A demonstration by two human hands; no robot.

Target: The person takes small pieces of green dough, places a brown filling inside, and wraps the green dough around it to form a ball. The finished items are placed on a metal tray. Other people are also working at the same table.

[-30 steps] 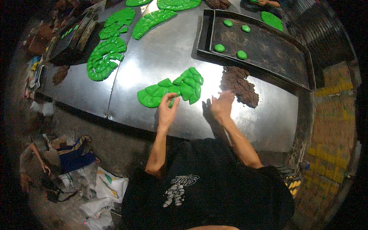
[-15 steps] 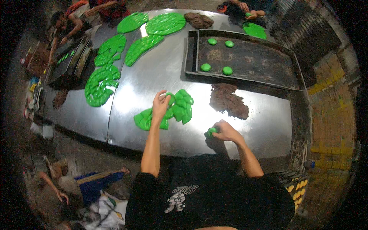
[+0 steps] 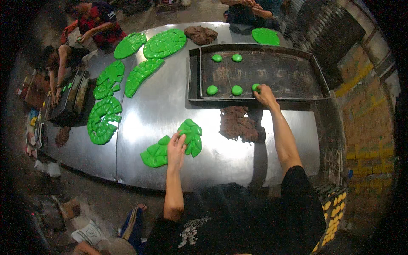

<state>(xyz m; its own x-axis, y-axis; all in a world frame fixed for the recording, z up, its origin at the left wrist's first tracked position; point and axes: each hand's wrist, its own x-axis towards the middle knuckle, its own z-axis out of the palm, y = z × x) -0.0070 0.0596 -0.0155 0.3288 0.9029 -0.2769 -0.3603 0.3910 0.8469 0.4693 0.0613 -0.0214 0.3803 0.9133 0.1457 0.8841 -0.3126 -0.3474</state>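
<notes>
My right hand (image 3: pixel 266 96) reaches over the near wall of a black metal tray (image 3: pixel 293 73), its fingers closed round a green dough ball (image 3: pixel 256 87) at the tray floor. Several more smooth green dough balls (image 3: pixel 236 90) sit apart in two rows on the tray's left part. On the metal table below, my left hand (image 3: pixel 176 148) has its fingers closed at the edge of a heap of cut green dough pieces (image 3: pixel 192 138); its fingertips press on the dough. Between heap and tray lies a crumbly brown filling mass (image 3: pixel 241 123).
Larger scored green dough slabs (image 3: pixel 165 43) lie across the table's (image 3: pixel 161 108) left and far parts, near a brown lump (image 3: pixel 201 35). Co-workers stand at the far and left edges, one at another black tray (image 3: pixel 68 102). Trays of yellow rounds (image 3: pixel 333 219) are at lower right.
My right hand has carried a green dough ball from the near table edge up into the tray's near row. My left hand has come down to the cut dough pieces.
</notes>
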